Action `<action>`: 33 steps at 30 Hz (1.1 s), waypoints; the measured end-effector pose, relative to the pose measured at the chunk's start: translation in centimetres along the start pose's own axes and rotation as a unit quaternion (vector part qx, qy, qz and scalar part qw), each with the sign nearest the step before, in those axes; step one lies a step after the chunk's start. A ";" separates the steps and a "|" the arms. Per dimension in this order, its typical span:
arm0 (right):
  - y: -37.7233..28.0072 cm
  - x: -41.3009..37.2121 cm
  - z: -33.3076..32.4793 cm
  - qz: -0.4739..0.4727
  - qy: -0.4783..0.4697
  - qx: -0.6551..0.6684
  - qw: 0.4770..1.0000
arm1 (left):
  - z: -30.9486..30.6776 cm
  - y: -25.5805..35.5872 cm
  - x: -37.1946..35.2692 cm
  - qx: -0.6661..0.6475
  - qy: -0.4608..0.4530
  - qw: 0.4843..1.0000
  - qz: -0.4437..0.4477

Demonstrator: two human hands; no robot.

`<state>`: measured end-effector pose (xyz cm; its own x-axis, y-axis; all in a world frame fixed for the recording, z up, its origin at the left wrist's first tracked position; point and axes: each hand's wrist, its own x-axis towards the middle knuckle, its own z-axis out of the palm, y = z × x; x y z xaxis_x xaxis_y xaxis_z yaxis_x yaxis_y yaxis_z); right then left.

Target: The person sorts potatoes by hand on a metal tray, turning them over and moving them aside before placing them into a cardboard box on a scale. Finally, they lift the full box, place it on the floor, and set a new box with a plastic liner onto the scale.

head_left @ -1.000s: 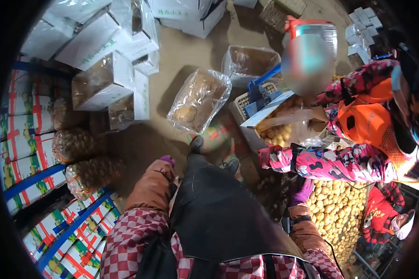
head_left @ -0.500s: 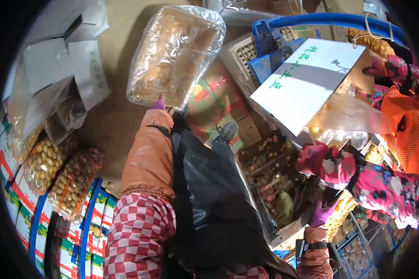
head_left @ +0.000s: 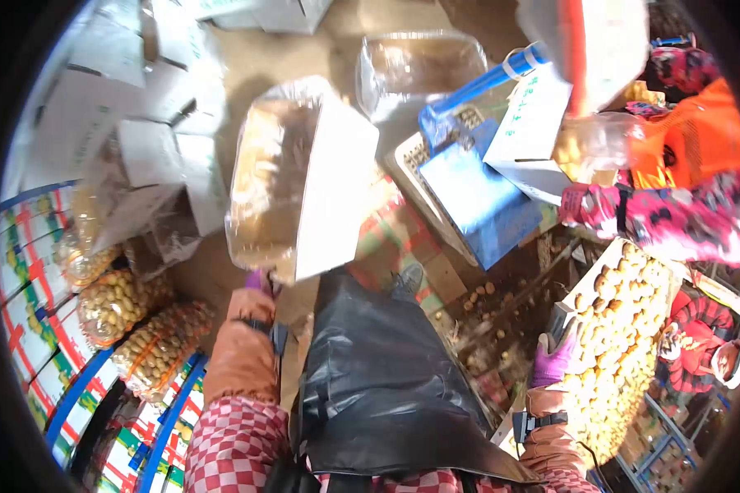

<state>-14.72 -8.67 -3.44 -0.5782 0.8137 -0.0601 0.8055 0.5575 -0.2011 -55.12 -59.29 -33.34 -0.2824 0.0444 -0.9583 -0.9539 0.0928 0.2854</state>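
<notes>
The left hand's (head_left: 261,281) fingers grasp the near end of a plastic-lined box (head_left: 337,185), forearm stretched forward. The box tilts ahead of the person, opening leftward, long axis running away. The right hand (head_left: 556,355), arm angled out rightward, lies against a potato-filled bin (head_left: 590,275); whether its fingers grip, I cannot tell. Leftward, bags (head_left: 160,345) hold potatoes.
</notes>
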 end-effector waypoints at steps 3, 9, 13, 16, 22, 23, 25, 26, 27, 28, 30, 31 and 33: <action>0.9 0.2 0.2 -0.060 0.025 -0.093 0.994 | -4.3 0.4 -9.5 0.002 0.085 0.996 0.004; 1.2 -0.3 -0.4 -0.112 0.087 0.013 0.990 | -10.5 4.4 -24.8 0.098 0.042 0.986 0.127; -2.2 0.9 -4.4 -0.155 0.141 0.174 0.962 | -10.7 7.3 -33.7 0.132 0.023 0.973 0.186; -7.0 3.7 -10.3 -0.189 0.069 0.403 0.893 | -9.2 9.5 -38.9 0.190 -0.009 0.951 0.245; -10.9 6.1 -23.6 -0.278 -0.009 0.634 0.721 | 1.7 14.9 -47.4 0.596 -0.084 0.639 0.479; -11.4 4.9 -25.4 -0.278 0.003 0.674 0.685 | 3.6 14.9 -47.9 0.617 -0.089 0.566 0.539; -11.0 2.7 -28.2 -0.273 0.025 0.722 0.635 | 7.9 14.6 -50.2 0.628 -0.111 0.510 0.577; -9.2 1.5 -28.7 -0.263 0.039 0.725 0.636 | 11.7 14.6 -51.6 0.617 -0.143 0.554 0.540; -7.2 0.3 -28.7 -0.246 0.057 0.725 0.641 | 15.8 14.5 -53.0 0.606 -0.170 0.596 0.498; -4.8 -0.9 -28.4 -0.222 0.082 0.721 0.651 | 20.1 14.4 -54.2 0.592 -0.190 0.639 0.453; 0.7 -3.2 -26.5 -0.150 0.143 0.706 0.678 | 28.0 14.1 -55.5 0.578 -0.224 0.678 0.395; 3.7 -4.4 -25.2 -0.107 0.172 0.692 0.693 | 30.5 13.8 -55.2 0.576 -0.245 0.675 0.392; 9.4 -7.0 -22.4 -0.016 0.222 0.656 0.722 | 35.1 12.0 -55.2 0.584 -0.256 0.659 0.398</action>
<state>-0.19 -5.40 17.02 -0.2602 0.9386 0.2265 -0.1914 0.1798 -0.9649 -47.42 -25.67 23.58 -0.2903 0.8441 -0.4508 0.2898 0.5266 0.7992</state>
